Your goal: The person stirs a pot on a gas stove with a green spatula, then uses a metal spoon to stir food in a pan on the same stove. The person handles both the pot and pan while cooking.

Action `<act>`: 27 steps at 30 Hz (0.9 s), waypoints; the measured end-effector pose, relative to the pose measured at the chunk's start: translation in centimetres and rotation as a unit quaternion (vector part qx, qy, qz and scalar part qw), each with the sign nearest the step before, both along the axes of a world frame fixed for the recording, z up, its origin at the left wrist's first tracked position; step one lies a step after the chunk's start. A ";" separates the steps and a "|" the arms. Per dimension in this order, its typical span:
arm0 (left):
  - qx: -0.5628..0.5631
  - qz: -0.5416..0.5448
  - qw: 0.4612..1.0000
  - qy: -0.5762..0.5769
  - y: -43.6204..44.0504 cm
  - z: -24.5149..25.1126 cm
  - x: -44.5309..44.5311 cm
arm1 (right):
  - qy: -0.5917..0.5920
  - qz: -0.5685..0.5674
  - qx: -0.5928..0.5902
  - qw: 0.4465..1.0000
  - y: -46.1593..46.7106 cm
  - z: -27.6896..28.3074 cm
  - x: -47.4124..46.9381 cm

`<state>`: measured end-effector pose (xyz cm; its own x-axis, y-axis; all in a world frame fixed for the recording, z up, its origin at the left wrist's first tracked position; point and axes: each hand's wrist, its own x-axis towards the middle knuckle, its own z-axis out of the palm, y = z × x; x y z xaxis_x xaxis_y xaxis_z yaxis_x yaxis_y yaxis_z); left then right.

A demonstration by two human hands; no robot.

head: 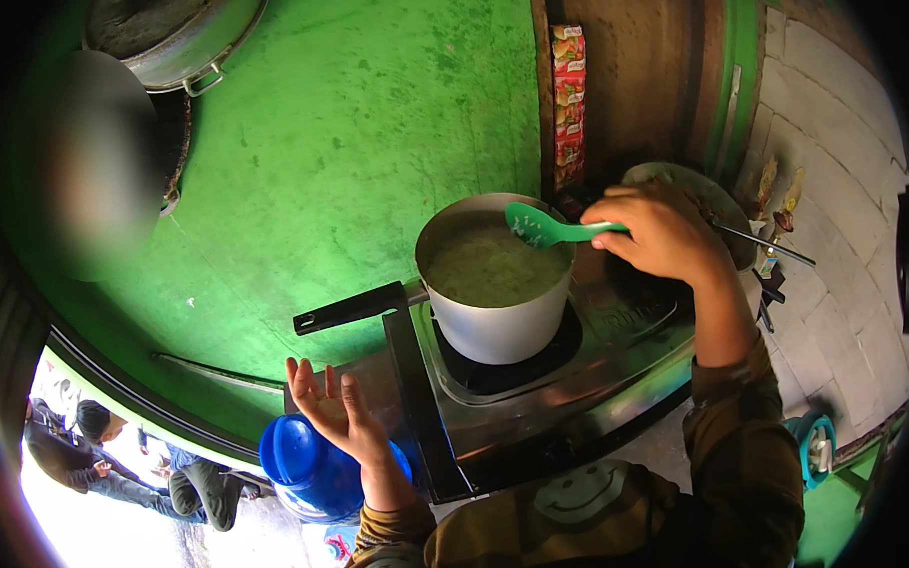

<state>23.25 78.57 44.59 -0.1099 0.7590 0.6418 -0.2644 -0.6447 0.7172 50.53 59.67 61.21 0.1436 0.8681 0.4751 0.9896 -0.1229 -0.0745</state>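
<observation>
A light metal saucepan [501, 324] with a black handle stands on the left burner of a steel gas stove [497, 421]. Cloudy, pale greenish liquid fills much of it. My right hand [651, 228] grips a green ladle-like spoon [539, 225] above the saucepan's right rim, and white bits cling to its bowl. My left hand [339, 412] is raised with spread fingers and holds nothing. It is below the saucepan's handle and above a blue plastic jug [311, 469].
A pan [733, 207] with a dark-handled utensil stands behind my right hand. Red sachets [570, 107] hang on the wood by the green wall. Large metal pots [191, 60] are at upper left. People sit outside at lower left. A teal container [812, 452] is at right.
</observation>
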 end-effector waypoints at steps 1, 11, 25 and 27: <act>0.002 -0.005 1.000 -0.015 0.0 0.1 0.1 | -0.031 0.021 0.004 0.999 1.0 0.0 0.6; -0.105 -0.195 0.967 -0.125 0.6 3.1 1.8 | -0.276 0.091 -0.078 0.954 13.6 -2.9 2.1; -0.118 -0.196 0.963 -0.143 0.4 3.4 2.9 | -0.410 0.152 -0.165 0.884 4.7 1.7 -0.5; -0.106 -0.192 0.967 -0.130 0.7 3.2 2.9 | -0.390 0.128 -0.157 0.898 3.8 2.9 0.1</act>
<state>26.14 79.31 47.80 0.0689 0.8875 0.4557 -0.6437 -0.3094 0.6999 50.59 63.46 64.14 -0.3509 0.9338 0.0701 0.7242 0.2232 0.6524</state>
